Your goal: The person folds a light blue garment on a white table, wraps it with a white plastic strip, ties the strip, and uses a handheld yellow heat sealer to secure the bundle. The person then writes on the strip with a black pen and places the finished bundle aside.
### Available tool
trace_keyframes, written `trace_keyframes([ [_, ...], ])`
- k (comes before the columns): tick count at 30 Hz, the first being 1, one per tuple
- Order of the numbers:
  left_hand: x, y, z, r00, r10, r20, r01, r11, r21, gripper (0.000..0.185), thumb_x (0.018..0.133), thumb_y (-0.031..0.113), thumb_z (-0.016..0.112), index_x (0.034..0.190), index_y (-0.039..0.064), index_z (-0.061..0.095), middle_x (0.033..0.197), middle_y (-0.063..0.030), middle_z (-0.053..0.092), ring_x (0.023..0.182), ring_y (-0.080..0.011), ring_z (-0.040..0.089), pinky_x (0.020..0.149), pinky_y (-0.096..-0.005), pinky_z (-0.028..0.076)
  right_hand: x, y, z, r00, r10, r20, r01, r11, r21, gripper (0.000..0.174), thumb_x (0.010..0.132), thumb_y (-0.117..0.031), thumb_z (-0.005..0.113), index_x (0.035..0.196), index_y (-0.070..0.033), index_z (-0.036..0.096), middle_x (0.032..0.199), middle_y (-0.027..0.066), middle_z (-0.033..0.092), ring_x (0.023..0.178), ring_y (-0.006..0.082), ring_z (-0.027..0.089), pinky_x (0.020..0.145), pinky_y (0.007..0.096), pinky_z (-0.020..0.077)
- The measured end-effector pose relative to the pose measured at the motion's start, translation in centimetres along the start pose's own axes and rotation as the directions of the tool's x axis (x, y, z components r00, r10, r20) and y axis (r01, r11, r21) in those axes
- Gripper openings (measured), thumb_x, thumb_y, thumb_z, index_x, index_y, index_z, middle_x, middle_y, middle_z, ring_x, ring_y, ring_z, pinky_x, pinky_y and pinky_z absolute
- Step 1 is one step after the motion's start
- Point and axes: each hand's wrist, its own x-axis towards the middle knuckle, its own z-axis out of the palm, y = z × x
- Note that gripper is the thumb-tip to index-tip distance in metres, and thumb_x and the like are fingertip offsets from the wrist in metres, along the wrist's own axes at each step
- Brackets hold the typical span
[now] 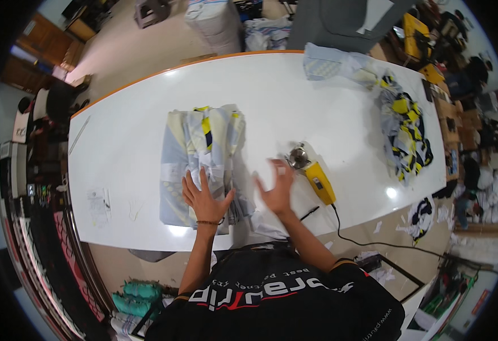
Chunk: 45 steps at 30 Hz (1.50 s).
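Observation:
On the white table (pixel 270 93) lies a stack of folded grey, pale yellow and navy fabric (pixel 174 149), with a white band across its middle. My left hand (pixel 206 204) rests over the near part of this stack, fingers spread; whether it presses down cannot be told. My right hand (pixel 278 187) is raised to the right of the stack, fingers apart and slightly blurred, holding nothing. Just right of it lies a yellow electric rotary cloth cutter (pixel 320 183) with a round metal head, its black cord running off the near edge. A black pen (pixel 310 213) lies beside my right forearm.
Yellow, navy and grey fabric scraps (pixel 406 136) are heaped at the table's right end, beside a folded fabric bundle (pixel 323 64) at the far edge. Paper (pixel 98 206) and a ruler-like strip (pixel 80 134) lie at left. White cloth (pixel 268 226) lies at the near edge.

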Motion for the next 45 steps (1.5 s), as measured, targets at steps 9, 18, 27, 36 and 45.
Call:
trace_keyframes([
  [9,-2.6,3.0,5.2,0.883,0.463,-0.078,-0.469,0.873,-0.134,0.073,0.083,0.038,0.081,0.145,0.010,0.057,0.148,-0.0241,0.049,0.140,-0.0457,0.044,0.115,-0.0579,0.034,-1.0,18.0,-11.6,0.837,0.419,0.352,-0.396,0.908,-0.138,0.061,0.083,-0.047,0.079,0.120,0.000,0.068,0.109,0.0223,0.069,0.105,0.0407,0.066,0.091,0.0468,0.0535],
  [18,-10.1,11.3,9.5,0.606,0.718,0.342,-0.567,0.692,-0.447,0.062,0.084,0.045,0.081,0.130,0.006,0.066,0.121,-0.0150,0.065,0.117,-0.0342,0.060,0.103,-0.0455,0.047,3.8,29.5,-16.4,0.856,0.516,0.020,-0.506,0.847,-0.163,0.057,0.089,-0.047,0.074,0.124,-0.002,0.069,0.117,0.0239,0.070,0.113,0.0411,0.066,0.097,0.0477,0.0518],
  [27,-12.1,2.9,8.3,0.664,0.600,0.446,-0.464,0.799,-0.383,0.058,0.079,0.033,0.086,0.129,0.012,0.067,0.115,-0.0098,0.061,0.112,-0.0320,0.057,0.098,-0.0439,0.046,7.5,34.6,-22.5,0.920,0.190,-0.343,-0.362,0.747,-0.557,0.051,0.089,-0.042,0.078,0.125,-0.006,0.069,0.109,0.0141,0.073,0.101,0.0314,0.069,0.090,0.0433,0.0543],
  [36,-14.8,0.2,10.9,0.658,0.676,0.331,-0.506,0.723,-0.471,0.019,0.084,0.008,0.074,0.101,0.011,0.065,0.094,-0.0087,0.063,0.097,-0.0316,0.061,0.088,-0.0436,0.047,-9.4,19.0,-14.4,0.829,-0.301,0.471,0.267,0.954,0.138,0.043,0.068,-0.026,0.093,0.105,-0.015,0.073,0.109,0.0099,0.066,0.112,0.0333,0.060,0.098,0.0483,0.0451],
  [45,-20.1,-2.4,3.7,0.841,0.180,0.510,0.222,0.745,-0.629,0.012,0.096,-0.003,0.059,0.103,0.006,0.057,0.078,-0.0078,0.066,0.069,-0.0191,0.064,0.067,-0.0307,0.050,-2.7,25.8,-9.7,0.994,-0.065,-0.084,0.051,0.985,-0.162,0.016,0.089,-0.018,0.078,0.094,-0.006,0.068,0.096,0.0140,0.064,0.096,0.0377,0.058,0.089,0.0499,0.0454],
])
